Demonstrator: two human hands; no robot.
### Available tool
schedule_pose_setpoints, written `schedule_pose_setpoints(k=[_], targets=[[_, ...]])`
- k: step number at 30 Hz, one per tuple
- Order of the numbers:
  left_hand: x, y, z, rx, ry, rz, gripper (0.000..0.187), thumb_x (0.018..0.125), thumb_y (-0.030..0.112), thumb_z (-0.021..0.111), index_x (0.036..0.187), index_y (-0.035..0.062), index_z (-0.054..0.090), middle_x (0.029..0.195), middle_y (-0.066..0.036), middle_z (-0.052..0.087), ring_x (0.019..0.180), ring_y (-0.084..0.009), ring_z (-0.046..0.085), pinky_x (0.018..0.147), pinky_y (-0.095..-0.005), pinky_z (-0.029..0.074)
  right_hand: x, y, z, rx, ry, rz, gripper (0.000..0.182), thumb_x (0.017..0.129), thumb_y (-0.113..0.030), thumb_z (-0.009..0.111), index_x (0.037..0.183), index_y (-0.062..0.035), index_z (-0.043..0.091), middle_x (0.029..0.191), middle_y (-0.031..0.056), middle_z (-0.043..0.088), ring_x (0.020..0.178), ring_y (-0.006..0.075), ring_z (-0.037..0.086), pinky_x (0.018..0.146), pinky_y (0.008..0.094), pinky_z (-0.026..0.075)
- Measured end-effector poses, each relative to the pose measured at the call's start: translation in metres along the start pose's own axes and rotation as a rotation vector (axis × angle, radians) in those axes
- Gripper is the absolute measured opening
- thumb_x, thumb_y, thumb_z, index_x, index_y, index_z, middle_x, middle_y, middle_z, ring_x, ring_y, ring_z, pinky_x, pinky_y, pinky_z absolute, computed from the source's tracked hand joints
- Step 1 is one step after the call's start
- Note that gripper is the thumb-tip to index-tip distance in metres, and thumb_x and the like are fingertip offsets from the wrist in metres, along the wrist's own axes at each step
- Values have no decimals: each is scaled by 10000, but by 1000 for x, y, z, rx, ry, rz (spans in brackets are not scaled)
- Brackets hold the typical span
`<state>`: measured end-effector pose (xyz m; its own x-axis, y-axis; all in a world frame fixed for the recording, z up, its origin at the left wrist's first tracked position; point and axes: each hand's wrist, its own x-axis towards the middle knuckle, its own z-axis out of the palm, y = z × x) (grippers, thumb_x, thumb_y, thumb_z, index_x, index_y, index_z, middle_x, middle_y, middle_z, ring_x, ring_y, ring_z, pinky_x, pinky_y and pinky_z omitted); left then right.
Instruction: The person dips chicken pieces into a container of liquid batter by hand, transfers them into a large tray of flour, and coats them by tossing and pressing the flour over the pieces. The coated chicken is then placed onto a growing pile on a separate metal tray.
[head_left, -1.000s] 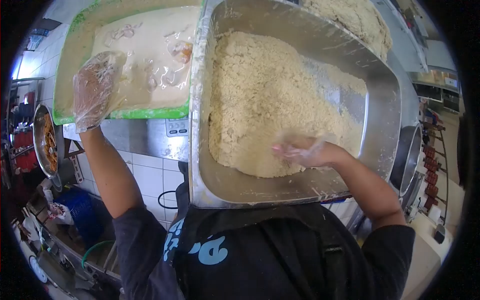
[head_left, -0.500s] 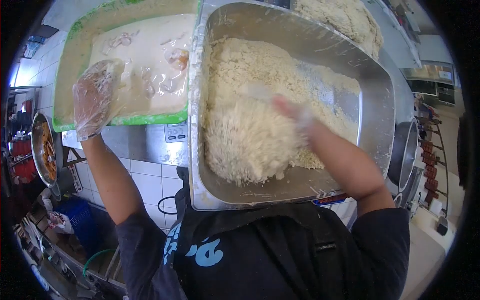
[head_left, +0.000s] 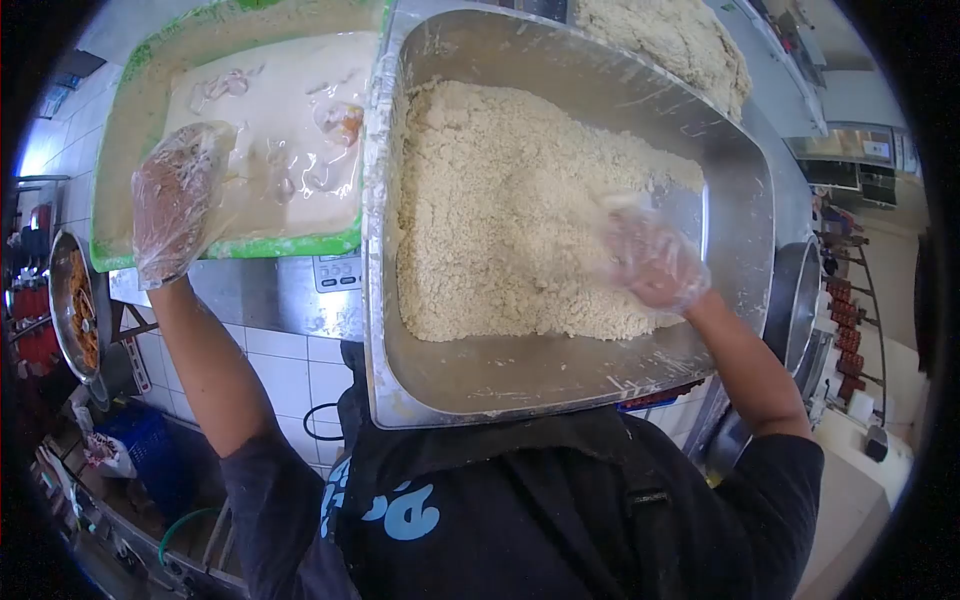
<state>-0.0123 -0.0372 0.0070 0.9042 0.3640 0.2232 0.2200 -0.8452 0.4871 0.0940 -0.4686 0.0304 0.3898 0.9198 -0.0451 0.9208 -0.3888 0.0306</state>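
Observation:
My right hand, in a clear plastic glove, is over the crumbly pale flour in a deep steel tray. Its fingers are blurred by motion at the flour's right part. Gloved in batter-smeared plastic, my left hand hangs over the near left side of a green-rimmed tub. That tub holds white liquid batter with pieces partly sunk in it. The left fingertips are hidden by the glove and the hand's back.
Behind the steel tray lies another heap of flour. A digital scale sits below the green tub. At the far left is a round pan of orange-brown food, above a blue crate. A metal bowl stands right of the tray.
My right hand has moved right and lower. The flour that was heaped and blurred at the tray's left now lies spread and settled. My left hand stays over the batter.

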Motion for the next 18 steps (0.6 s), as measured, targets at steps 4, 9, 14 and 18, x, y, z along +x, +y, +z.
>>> schedule_pose_setpoints(k=[4,9,14,18], targets=[[2,-1,1,-27,-12,-37,290,716,199,555,922,-5,557,820,-155,588,750,-273,556,687,-343,414,-37,45,12,110,-424,389,465,817,-357,389,1146,-28,394,1147,168,426,1011,285,441,875,378,336],[7,-2,3,-32,-47,-10,272,729,189,549,919,-5,563,841,-139,588,758,-230,551,694,-324,415,61,-6,3,167,-295,189,369,808,-278,413,1126,-93,439,1100,118,461,991,246,440,845,389,344],[1,3,1,123,-24,8,260,750,178,540,923,-14,563,876,-119,587,770,-180,548,719,-292,416,59,4,82,142,121,33,601,705,-520,468,1159,-130,413,1205,117,372,1102,271,337,930,415,238],[0,3,-2,105,-17,29,262,733,178,547,914,-12,566,873,-143,587,791,-226,557,722,-313,418,83,-25,58,58,-9,126,604,729,-519,448,1182,-124,387,1224,142,335,1105,288,334,921,415,251]])
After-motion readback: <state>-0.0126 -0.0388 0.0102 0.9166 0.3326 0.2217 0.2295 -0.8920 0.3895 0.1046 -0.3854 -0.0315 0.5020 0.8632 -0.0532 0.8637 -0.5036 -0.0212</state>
